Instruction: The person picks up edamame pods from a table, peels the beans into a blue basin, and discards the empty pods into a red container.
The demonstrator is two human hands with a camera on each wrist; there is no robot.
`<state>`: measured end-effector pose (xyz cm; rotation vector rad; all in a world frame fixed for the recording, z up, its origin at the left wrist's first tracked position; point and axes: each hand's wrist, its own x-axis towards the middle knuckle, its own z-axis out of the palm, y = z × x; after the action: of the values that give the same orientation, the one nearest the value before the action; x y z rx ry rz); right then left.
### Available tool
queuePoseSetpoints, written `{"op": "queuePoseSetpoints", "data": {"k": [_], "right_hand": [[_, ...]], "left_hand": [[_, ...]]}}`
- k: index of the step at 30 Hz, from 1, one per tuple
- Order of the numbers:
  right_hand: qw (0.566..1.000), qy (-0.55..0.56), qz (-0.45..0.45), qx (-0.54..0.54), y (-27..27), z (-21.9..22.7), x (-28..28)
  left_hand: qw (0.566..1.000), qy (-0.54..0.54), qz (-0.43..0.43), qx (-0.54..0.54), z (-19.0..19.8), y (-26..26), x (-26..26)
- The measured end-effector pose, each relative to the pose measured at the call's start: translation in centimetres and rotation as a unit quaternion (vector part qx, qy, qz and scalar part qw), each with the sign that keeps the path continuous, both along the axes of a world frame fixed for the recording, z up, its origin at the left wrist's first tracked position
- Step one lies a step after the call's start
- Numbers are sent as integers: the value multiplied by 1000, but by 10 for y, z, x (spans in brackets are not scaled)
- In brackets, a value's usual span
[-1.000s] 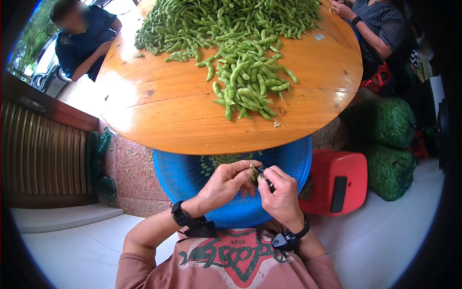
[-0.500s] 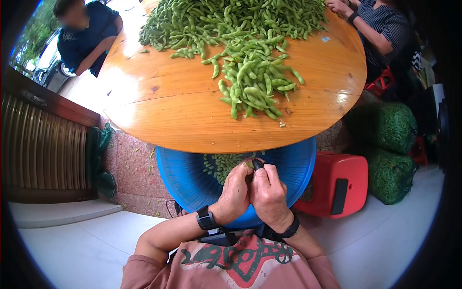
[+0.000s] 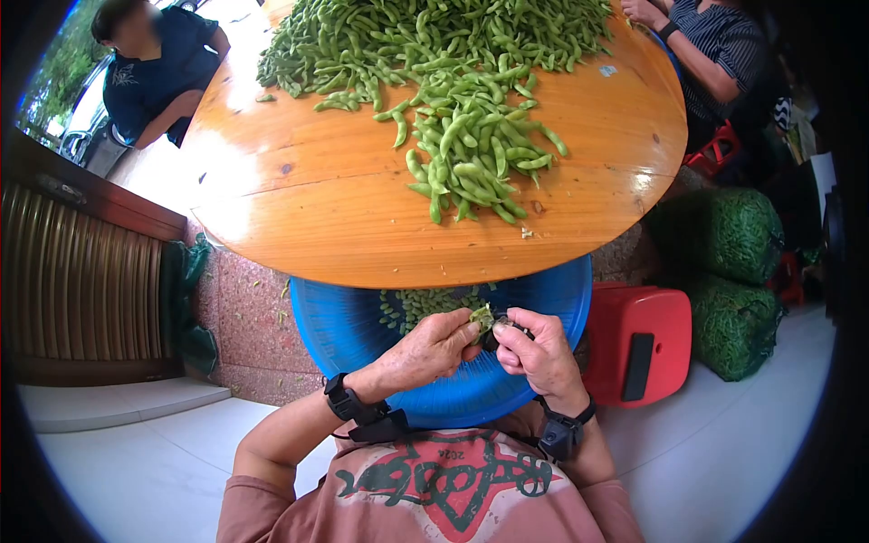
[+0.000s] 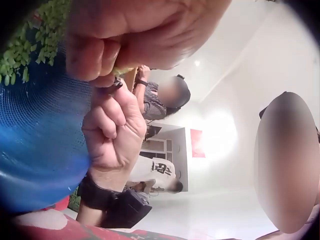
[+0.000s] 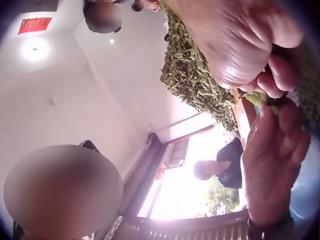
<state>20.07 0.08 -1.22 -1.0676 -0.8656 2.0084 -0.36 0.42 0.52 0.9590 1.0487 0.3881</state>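
Above the blue basin (image 3: pixel 312 335), both hands meet. My left hand (image 3: pixel 430 348) pinches split green bean pods (image 3: pixel 482 317) between thumb and fingers. Close against them, my right hand (image 3: pixel 543 362) has its fingers curled, thumb and forefinger around a small black tool (image 4: pixel 115 86) whose exact kind I cannot tell. In the right wrist view, a bit of green pod (image 5: pixel 256 97) shows between the two hands. Shelled green beans (image 3: pixel 425 303) lie in the basin below. A heap of edamame pods (image 3: pixel 471 149) spreads over the wooden table (image 3: pixel 299 222) in front.
A red stool (image 3: pixel 670 344) stands right of the basin, beside full green net sacks (image 3: pixel 738 326). One person (image 3: pixel 154 77) sits at the table's left, another (image 3: pixel 715 54) at its right. A ribbed shutter (image 3: pixel 81 281) is on the left.
Half a second ago the hands were pressed together with the black tool at the fingertips. Now they are farther apart, and the split pods show at the left fingertips.
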Motion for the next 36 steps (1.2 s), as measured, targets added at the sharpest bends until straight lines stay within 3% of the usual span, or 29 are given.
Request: {"op": "queuePoseSetpoints", "data": {"k": [2,4,5,6,9,10,12,14,15,18,19,20,22,24,25,26,27,29,31,32,34,35,36], "right_hand": [[1000,-9,-6,-4,-1,-3,-1],[1000,-18,-10,-8,-2,-1,-7],[952,-195,-45,232,-3,1,-16],[816,-354,-77,451,-4,2,-20],[839,-353,-70,408,-1,13,-19],[839,-353,-70,408,-2,12,-21],[786,-400,-110,458,-5,11,-27],[785,-399,-115,460,-3,13,-25],[783,-399,-120,461,-3,14,-24],[797,-381,-127,451,-2,14,-24],[797,-382,-127,451,-2,15,-23],[820,-371,-115,420,-1,15,-22],[843,-360,-101,388,-1,13,-19],[927,-286,-82,227,-2,8,-16],[927,-286,-82,226,0,9,-14],[969,-196,-70,134,2,11,-10],[992,-103,-56,39,4,12,-6],[997,-64,-41,25,7,12,3],[999,-31,-25,-7,8,17,7],[999,-32,-26,-6,8,17,6],[967,-212,-47,129,5,18,1],[968,-212,-47,130,4,19,-3],[924,-272,-52,264,2,22,-7]], "left_hand": [[1000,-19,9,-18,-4,-2,3],[993,41,58,92,-14,-6,14],[993,41,60,92,-16,-6,16],[990,39,80,109,-14,-5,19],[989,-18,119,89,-16,-5,25],[985,-60,160,26,-13,-6,28],[973,-103,201,-38,-14,-8,29],[959,-207,190,-29,-24,-10,28],[959,-208,190,-29,-23,-10,29],[966,-156,206,27,-16,-11,30],[976,-85,190,65,-15,-13,29],[980,-12,172,102,-15,-13,28],[979,-1,164,116,-18,-12,26],[979,9,156,130,-15,-9,23],[986,-41,158,42,-9,-6,19],[982,-91,157,-46,-5,-5,16],[982,-91,157,-47,-9,-5,12],[954,-255,134,-88,-19,-7,6],[950,-267,132,-92,-15,-6,6],[946,-280,130,-96,-13,-6,7],[946,-271,152,-91,-10,-7,12],[945,-262,174,-85,-9,-9,14],[946,-261,174,-84,-10,-9,13]]}}
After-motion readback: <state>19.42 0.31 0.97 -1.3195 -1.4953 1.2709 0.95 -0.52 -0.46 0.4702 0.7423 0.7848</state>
